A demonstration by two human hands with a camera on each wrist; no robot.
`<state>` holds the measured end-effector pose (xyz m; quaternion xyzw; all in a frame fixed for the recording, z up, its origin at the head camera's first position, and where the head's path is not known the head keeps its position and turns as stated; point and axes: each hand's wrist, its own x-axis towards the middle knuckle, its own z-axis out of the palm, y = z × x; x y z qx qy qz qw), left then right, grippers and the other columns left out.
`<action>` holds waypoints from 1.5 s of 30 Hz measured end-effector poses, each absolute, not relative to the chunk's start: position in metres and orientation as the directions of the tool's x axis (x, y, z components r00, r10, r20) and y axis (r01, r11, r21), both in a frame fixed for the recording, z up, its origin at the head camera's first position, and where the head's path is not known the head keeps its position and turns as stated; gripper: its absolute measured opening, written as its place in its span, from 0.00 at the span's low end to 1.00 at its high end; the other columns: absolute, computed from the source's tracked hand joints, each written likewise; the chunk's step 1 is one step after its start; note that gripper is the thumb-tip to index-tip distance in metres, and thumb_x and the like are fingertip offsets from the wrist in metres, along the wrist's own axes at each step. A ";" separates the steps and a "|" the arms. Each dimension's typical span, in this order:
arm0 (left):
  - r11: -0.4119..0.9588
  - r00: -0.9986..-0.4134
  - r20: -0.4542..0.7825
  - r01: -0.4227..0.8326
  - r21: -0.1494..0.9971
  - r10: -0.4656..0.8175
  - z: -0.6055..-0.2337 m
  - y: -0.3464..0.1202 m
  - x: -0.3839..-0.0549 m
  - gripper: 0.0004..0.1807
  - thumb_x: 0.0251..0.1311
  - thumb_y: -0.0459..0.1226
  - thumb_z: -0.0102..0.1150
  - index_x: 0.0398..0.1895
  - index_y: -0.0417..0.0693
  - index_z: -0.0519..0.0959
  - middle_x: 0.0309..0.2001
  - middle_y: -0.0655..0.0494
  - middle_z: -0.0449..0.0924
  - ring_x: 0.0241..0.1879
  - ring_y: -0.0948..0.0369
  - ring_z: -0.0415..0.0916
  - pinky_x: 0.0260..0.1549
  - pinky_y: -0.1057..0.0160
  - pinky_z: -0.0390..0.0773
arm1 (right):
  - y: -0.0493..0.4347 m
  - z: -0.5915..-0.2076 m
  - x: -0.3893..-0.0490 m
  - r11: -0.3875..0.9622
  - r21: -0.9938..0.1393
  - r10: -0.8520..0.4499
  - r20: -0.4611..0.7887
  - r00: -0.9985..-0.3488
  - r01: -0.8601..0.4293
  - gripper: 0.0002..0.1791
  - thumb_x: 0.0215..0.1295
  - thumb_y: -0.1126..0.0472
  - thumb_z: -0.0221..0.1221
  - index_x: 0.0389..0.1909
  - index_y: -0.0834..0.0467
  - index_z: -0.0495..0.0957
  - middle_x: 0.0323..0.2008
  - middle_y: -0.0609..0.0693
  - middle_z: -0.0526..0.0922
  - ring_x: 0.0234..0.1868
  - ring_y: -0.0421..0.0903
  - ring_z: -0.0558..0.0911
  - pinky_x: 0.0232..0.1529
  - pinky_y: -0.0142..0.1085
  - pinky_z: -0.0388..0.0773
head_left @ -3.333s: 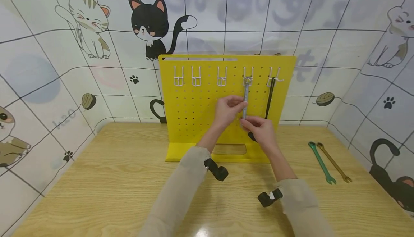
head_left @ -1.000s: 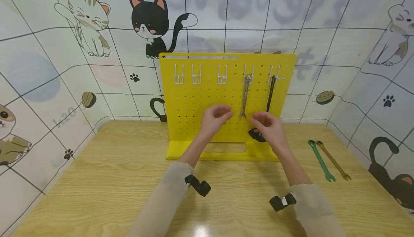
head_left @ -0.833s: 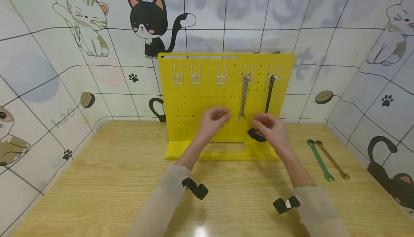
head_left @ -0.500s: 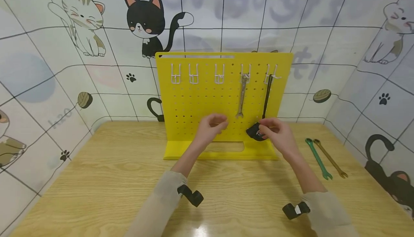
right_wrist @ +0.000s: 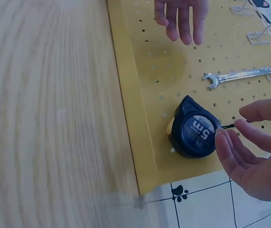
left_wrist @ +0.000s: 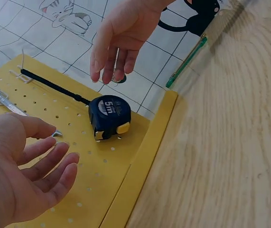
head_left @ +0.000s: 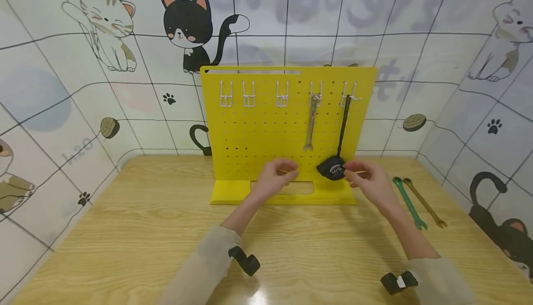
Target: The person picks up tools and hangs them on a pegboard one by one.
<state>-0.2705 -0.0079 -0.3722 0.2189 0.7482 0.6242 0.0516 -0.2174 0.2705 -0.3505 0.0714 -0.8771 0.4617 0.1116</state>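
A silver combination wrench (head_left: 311,122) hangs by its ring end from a white hook on the yellow pegboard (head_left: 258,133). To its right, a black 5m tape measure (head_left: 331,168) hangs by a black strap (head_left: 343,127) from the last hook. My left hand (head_left: 275,177) is raised in front of the board, left of the wrench, holding nothing, its fingers loosely bent. Just right of the tape measure is my right hand (head_left: 370,184), likewise holding nothing. In the left wrist view a gap shows between the right hand's relaxed fingers (left_wrist: 109,64) and the tape measure.
A green wrench (head_left: 410,203) and a gold wrench (head_left: 425,203) lie on the wooden table (head_left: 137,231), right of the board. Several white hooks (head_left: 249,94) line the board's upper part, three with nothing on them. A cat-print wall covering (head_left: 266,18) stands behind.
Both hands held the silver wrench at first; they have let go and it hangs by itself. The hands have moved lower and apart, the right one passing the tape measure, which now shows fully.
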 end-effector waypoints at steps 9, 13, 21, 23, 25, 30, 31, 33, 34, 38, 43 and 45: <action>0.145 -0.880 0.204 0.289 0.946 0.428 -0.388 0.004 -0.268 0.12 0.69 0.37 0.62 0.52 0.41 0.81 0.48 0.49 0.82 0.44 0.51 0.82 0.45 0.50 0.83 | 0.291 -0.360 -0.206 0.631 -0.742 -0.037 0.262 -0.964 -0.226 0.22 0.75 0.53 0.58 0.60 0.65 0.76 0.52 0.61 0.81 0.42 0.46 0.85 0.41 0.34 0.84; 0.173 -0.877 0.192 0.292 0.941 0.440 -0.389 0.011 -0.266 0.13 0.69 0.37 0.62 0.52 0.40 0.81 0.47 0.52 0.82 0.42 0.59 0.81 0.42 0.60 0.83 | 0.298 -0.363 -0.203 0.630 -0.736 -0.048 0.280 -0.959 -0.247 0.20 0.74 0.57 0.59 0.59 0.66 0.76 0.50 0.63 0.81 0.40 0.44 0.85 0.40 0.35 0.85; 0.139 -0.881 0.131 0.215 0.967 0.454 -0.390 0.021 -0.268 0.15 0.70 0.37 0.60 0.55 0.38 0.79 0.47 0.54 0.82 0.42 0.60 0.80 0.46 0.54 0.83 | 0.325 -0.369 -0.195 0.696 -0.681 -0.037 0.284 -0.958 -0.228 0.19 0.73 0.60 0.60 0.58 0.68 0.75 0.48 0.63 0.81 0.39 0.50 0.85 0.34 0.33 0.83; 0.127 -0.884 0.125 0.202 0.971 0.450 -0.390 0.023 -0.269 0.14 0.70 0.37 0.60 0.54 0.39 0.80 0.47 0.54 0.82 0.42 0.59 0.80 0.48 0.51 0.83 | 0.333 -0.370 -0.192 0.719 -0.663 -0.030 0.270 -0.962 -0.208 0.21 0.72 0.59 0.61 0.59 0.67 0.75 0.48 0.64 0.81 0.41 0.54 0.86 0.33 0.32 0.83; 0.119 -0.885 0.126 0.198 0.973 0.449 -0.389 0.025 -0.270 0.13 0.70 0.36 0.60 0.54 0.40 0.80 0.47 0.53 0.82 0.42 0.59 0.80 0.49 0.48 0.82 | 0.341 -0.372 -0.190 0.736 -0.647 -0.033 0.259 -0.965 -0.199 0.22 0.72 0.59 0.61 0.60 0.67 0.74 0.49 0.65 0.80 0.43 0.58 0.85 0.32 0.31 0.82; 0.100 -0.875 0.122 0.189 0.977 0.469 -0.391 0.034 -0.272 0.13 0.70 0.35 0.60 0.53 0.38 0.80 0.45 0.51 0.83 0.41 0.58 0.80 0.47 0.51 0.84 | 0.364 -0.378 -0.182 0.783 -0.600 -0.034 0.223 -0.974 -0.164 0.23 0.72 0.58 0.61 0.60 0.69 0.73 0.49 0.67 0.80 0.46 0.66 0.83 0.33 0.33 0.82; 0.094 -0.872 0.116 0.181 0.979 0.475 -0.392 0.036 -0.272 0.14 0.70 0.35 0.60 0.54 0.37 0.80 0.44 0.52 0.83 0.40 0.58 0.80 0.46 0.51 0.84 | 0.368 -0.380 -0.181 0.789 -0.593 -0.034 0.218 -0.975 -0.160 0.23 0.72 0.58 0.61 0.60 0.70 0.73 0.48 0.68 0.81 0.46 0.68 0.83 0.33 0.35 0.83; 0.086 -0.870 0.100 0.161 0.983 0.484 -0.392 0.041 -0.272 0.15 0.70 0.35 0.60 0.54 0.35 0.79 0.44 0.52 0.83 0.41 0.57 0.81 0.46 0.53 0.84 | 0.375 -0.382 -0.179 0.803 -0.578 -0.034 0.205 -0.978 -0.149 0.24 0.72 0.58 0.61 0.60 0.70 0.72 0.48 0.69 0.81 0.47 0.69 0.82 0.35 0.40 0.84; 0.080 -0.868 0.092 0.150 0.986 0.488 -0.392 0.042 -0.272 0.16 0.70 0.35 0.60 0.55 0.34 0.79 0.44 0.52 0.83 0.41 0.56 0.81 0.47 0.53 0.84 | 0.379 -0.382 -0.177 0.805 -0.576 -0.037 0.197 -0.980 -0.146 0.25 0.72 0.58 0.61 0.60 0.71 0.72 0.48 0.70 0.81 0.48 0.70 0.82 0.37 0.43 0.84; 0.062 -0.866 0.064 0.109 0.992 0.496 -0.393 0.050 -0.272 0.16 0.70 0.34 0.60 0.55 0.32 0.78 0.44 0.49 0.83 0.43 0.51 0.82 0.48 0.52 0.84 | 0.392 -0.383 -0.172 0.809 -0.577 -0.034 0.147 -0.988 -0.114 0.27 0.72 0.58 0.61 0.61 0.73 0.69 0.49 0.73 0.79 0.49 0.72 0.80 0.41 0.54 0.83; 0.043 -0.864 0.054 0.087 0.995 0.500 -0.396 0.057 -0.272 0.15 0.69 0.32 0.60 0.54 0.31 0.78 0.42 0.48 0.82 0.43 0.49 0.82 0.49 0.49 0.83 | 0.406 -0.385 -0.167 0.826 -0.561 -0.009 0.078 -0.997 -0.052 0.28 0.71 0.59 0.61 0.60 0.77 0.67 0.46 0.74 0.79 0.48 0.73 0.79 0.37 0.52 0.82; 0.039 -0.861 0.055 0.086 0.996 0.506 -0.397 0.059 -0.271 0.15 0.69 0.32 0.60 0.54 0.31 0.79 0.42 0.48 0.82 0.43 0.47 0.82 0.50 0.49 0.83 | 0.411 -0.386 -0.166 0.840 -0.542 0.001 0.053 -0.999 -0.028 0.29 0.71 0.59 0.62 0.59 0.78 0.67 0.45 0.74 0.79 0.47 0.71 0.79 0.35 0.49 0.82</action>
